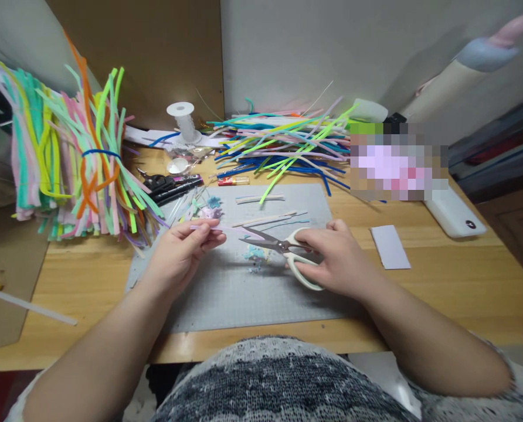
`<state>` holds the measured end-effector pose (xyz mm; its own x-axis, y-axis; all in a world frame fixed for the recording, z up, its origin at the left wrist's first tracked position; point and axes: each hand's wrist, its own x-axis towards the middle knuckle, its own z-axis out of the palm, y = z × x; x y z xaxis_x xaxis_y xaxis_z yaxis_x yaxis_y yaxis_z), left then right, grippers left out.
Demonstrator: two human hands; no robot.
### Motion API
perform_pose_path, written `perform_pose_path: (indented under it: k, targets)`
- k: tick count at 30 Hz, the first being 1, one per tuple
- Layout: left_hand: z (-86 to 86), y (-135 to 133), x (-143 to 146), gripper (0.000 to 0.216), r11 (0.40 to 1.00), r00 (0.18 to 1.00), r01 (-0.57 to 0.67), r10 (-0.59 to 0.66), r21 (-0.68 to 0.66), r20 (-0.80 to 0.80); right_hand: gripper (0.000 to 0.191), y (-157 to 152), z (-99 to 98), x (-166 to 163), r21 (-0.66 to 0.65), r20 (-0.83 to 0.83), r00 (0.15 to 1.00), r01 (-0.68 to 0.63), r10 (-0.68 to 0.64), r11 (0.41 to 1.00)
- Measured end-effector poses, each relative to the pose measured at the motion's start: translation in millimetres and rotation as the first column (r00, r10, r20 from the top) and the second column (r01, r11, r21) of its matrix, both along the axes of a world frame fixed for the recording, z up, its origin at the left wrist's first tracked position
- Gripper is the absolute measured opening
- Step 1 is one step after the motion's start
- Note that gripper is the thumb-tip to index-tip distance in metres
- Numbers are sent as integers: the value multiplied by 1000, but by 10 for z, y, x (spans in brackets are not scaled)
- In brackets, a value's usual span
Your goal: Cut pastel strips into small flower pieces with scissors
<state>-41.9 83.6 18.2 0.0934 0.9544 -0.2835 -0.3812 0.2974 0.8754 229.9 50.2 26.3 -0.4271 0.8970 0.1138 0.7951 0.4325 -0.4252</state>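
Between the thumb and fingers of my left hand (193, 243) a thin lilac pipe cleaner (226, 227) is pinched, its free end stretching right toward the scissors. My right hand (336, 258) grips white-handled scissors (283, 246), fingers through the loops. The dark blades are spread apart, with the pipe cleaner's end close to them; whether they touch it I cannot tell. Below the blades lie light blue fuzz clippings (256, 253) on the grey cutting mat (244, 299). Behind the scissors, several trimmed pipe cleaner strips (270, 219) rest on the mat.
Upright bundles of coloured pipe cleaners (68, 158) stand at the left, and a loose pile (288, 140) lies at the back. A white spool (183, 120), black pliers (158, 183) and a white card (390, 247) sit on the wooden table (441, 293). A blurred patch covers the back right.
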Motion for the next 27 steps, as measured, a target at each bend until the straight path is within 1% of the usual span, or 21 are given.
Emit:
perform_pose_path:
  k: [2, 9, 17, 27]
  targets:
    - [-1, -4, 9, 22, 1000, 1000, -9, 9, 3, -2, 20, 3, -8, -8, 8, 7, 1000, -1, 1, 1000]
    - [11, -7, 11, 21, 1000, 1000, 15, -15, 8, 21, 22, 6, -10, -14, 9, 10, 1000, 0, 0, 1000]
    - [20, -6, 3, 19, 1000, 999, -7, 7, 8, 38, 19, 7, 1, -1, 10, 18, 1000, 8, -8, 1000]
    - [24, -2, -8, 20, 1000, 999, -15, 15, -3, 42, 16, 12, -13, 18, 15, 4, 1000, -23, 23, 1000]
